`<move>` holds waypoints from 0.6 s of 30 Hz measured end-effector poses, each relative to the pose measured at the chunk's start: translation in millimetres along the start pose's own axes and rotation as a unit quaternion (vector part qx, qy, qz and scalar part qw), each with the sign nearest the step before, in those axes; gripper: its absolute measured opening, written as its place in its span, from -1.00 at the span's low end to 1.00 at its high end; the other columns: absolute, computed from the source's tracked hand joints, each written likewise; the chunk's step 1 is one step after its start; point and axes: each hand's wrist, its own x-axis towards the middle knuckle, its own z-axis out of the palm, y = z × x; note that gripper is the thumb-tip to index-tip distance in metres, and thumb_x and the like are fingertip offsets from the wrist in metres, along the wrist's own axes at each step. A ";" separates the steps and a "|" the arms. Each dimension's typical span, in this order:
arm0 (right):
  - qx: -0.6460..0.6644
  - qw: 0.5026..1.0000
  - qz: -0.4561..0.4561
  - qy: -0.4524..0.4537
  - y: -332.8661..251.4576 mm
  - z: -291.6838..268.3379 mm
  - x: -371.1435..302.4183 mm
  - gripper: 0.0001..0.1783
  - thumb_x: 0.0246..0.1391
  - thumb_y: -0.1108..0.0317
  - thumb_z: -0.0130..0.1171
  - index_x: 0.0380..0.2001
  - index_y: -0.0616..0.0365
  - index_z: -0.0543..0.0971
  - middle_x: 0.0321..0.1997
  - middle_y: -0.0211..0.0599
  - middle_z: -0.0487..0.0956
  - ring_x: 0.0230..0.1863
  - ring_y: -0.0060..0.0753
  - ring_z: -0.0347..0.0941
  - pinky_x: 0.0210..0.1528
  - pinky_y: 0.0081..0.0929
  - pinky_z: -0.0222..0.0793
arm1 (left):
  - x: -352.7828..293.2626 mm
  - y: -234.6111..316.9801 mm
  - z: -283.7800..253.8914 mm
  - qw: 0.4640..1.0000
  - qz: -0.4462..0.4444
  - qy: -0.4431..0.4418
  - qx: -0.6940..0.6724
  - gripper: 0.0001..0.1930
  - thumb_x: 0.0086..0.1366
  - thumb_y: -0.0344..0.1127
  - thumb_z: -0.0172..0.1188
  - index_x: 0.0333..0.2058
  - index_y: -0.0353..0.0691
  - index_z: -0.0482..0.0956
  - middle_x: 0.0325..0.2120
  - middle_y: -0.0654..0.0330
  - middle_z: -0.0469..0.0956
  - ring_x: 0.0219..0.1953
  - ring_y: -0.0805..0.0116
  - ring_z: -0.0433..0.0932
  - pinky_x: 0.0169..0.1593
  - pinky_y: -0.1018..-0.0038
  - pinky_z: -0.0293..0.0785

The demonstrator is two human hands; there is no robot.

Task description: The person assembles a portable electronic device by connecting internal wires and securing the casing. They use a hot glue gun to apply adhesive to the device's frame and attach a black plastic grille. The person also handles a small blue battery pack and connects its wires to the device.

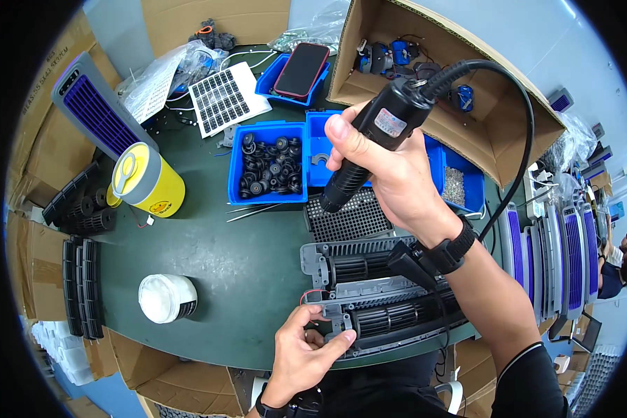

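My right hand [404, 167] is wrapped round a black corded electric screwdriver [369, 143], raised over the blue bins with its tip pointing down and left. My left hand [310, 352] grips the left end of the nearer grey fan housing [397, 327], thumb and fingers on its corner. A ribbed black cylindrical fan wheel lies inside that housing. Just behind it, a second grey housing [313, 261] holds another fan wheel [359, 267]. Thin red wires show beside the left ends. A black cable and small black device at my right wrist hide part of both housings.
A blue bin [233, 164] holds black round parts; another [475, 182] holds small screws. At the left stand a yellow cup [161, 184], a white tub [161, 298] and a purple-grilled tower fan [94, 104]. A cardboard box [494, 143] with motors fills the back right; fan housings [571, 244] line the right.
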 end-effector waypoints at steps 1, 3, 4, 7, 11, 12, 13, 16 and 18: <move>-0.001 1.000 0.000 0.000 -0.6 2.0 -0.3 -0.63 0.21 0.14 0.49 -0.17 0.22 0.63 -0.39 -0.33 0.65 -0.36 -0.47 0.61 -0.21 -0.42 0.53 | 0.2 0.5 -0.1 1.000 0.001 0.000 0.000 -0.58 0.22 -0.44 0.52 -0.08 -0.45 0.50 -0.20 0.12 0.57 -0.58 0.65 0.52 -0.64 0.64 0.47; -0.007 1.000 -0.005 -0.003 -2.4 8.0 -0.7 -0.63 0.18 0.11 0.52 -0.26 0.18 0.63 -0.43 -0.39 0.63 -0.39 -0.54 0.56 -0.27 -0.47 0.48 | 0.8 1.3 -0.3 1.000 0.000 -0.002 0.002 -0.58 0.22 -0.44 0.52 -0.06 -0.47 0.50 -0.17 0.10 0.56 -0.58 0.65 0.53 -0.64 0.64 0.47; -0.013 1.000 -0.011 -0.007 -3.7 12.5 -0.8 -0.61 0.16 0.07 0.54 -0.36 0.16 0.62 -0.48 -0.45 0.60 -0.42 -0.60 0.52 -0.32 -0.52 0.44 | 1.3 1.3 -0.5 1.000 -0.001 -0.004 0.003 -0.57 0.22 -0.44 0.52 -0.05 -0.47 0.50 -0.15 0.10 0.55 -0.57 0.64 0.53 -0.64 0.64 0.47; -0.047 0.998 -0.016 -0.025 -3.4 14.8 -0.7 -0.57 0.13 0.04 0.56 -0.46 0.13 0.60 -0.54 -0.53 0.55 -0.46 -0.68 0.44 -0.40 -0.57 0.36 | 2.0 1.4 -0.7 1.000 -0.001 -0.006 0.005 -0.56 0.22 -0.45 0.52 -0.04 -0.48 0.50 -0.14 0.09 0.55 -0.57 0.63 0.54 -0.64 0.64 0.48; -0.067 0.996 -0.014 -0.051 -4.9 17.5 -0.9 -0.56 0.11 0.03 0.58 -0.46 0.14 0.60 -0.56 -0.56 0.52 -0.49 -0.71 0.38 -0.44 -0.58 0.30 | 0.8 -0.1 -0.3 1.000 0.007 -0.001 -0.004 -0.56 0.22 -0.46 0.52 -0.03 -0.47 0.50 -0.12 0.09 0.55 -0.56 0.62 0.55 -0.64 0.64 0.48; -0.069 0.996 -0.018 -0.052 -4.2 18.4 -0.2 -0.56 0.11 0.03 0.58 -0.46 0.14 0.60 -0.55 -0.56 0.52 -0.49 -0.71 0.38 -0.44 -0.58 0.30 | 0.9 -0.8 -0.6 1.000 0.006 -0.003 -0.003 -0.56 0.22 -0.46 0.52 -0.03 -0.47 0.50 -0.12 0.09 0.54 -0.55 0.62 0.55 -0.64 0.64 0.48; -0.063 0.997 -0.018 -0.048 -2.6 18.3 0.5 -0.55 0.11 0.03 0.58 -0.45 0.15 0.61 -0.55 -0.55 0.53 -0.49 -0.71 0.39 -0.44 -0.58 0.32 | 1.1 -1.5 -1.1 1.000 0.005 -0.004 -0.002 -0.56 0.22 -0.46 0.52 -0.03 -0.47 0.50 -0.12 0.09 0.54 -0.55 0.62 0.56 -0.64 0.64 0.48; -0.047 0.998 -0.020 -0.035 -1.1 17.4 1.4 -0.55 0.11 0.02 0.58 -0.42 0.15 0.61 -0.52 -0.53 0.56 -0.47 -0.69 0.43 -0.41 -0.58 0.36 | 2.4 -2.9 -1.4 1.000 0.010 -0.010 -0.001 -0.56 0.22 -0.46 0.52 -0.03 -0.46 0.49 -0.12 0.10 0.54 -0.55 0.62 0.56 -0.64 0.64 0.48; -0.032 0.999 -0.022 -0.031 -3.2 16.3 -0.7 -0.56 0.12 0.02 0.57 -0.40 0.16 0.62 -0.50 -0.51 0.58 -0.46 -0.68 0.47 -0.38 -0.58 0.41 | 2.1 -2.8 -1.1 1.000 0.011 -0.011 -0.003 -0.57 0.22 -0.46 0.52 -0.03 -0.45 0.49 -0.12 0.11 0.54 -0.55 0.62 0.56 -0.64 0.64 0.48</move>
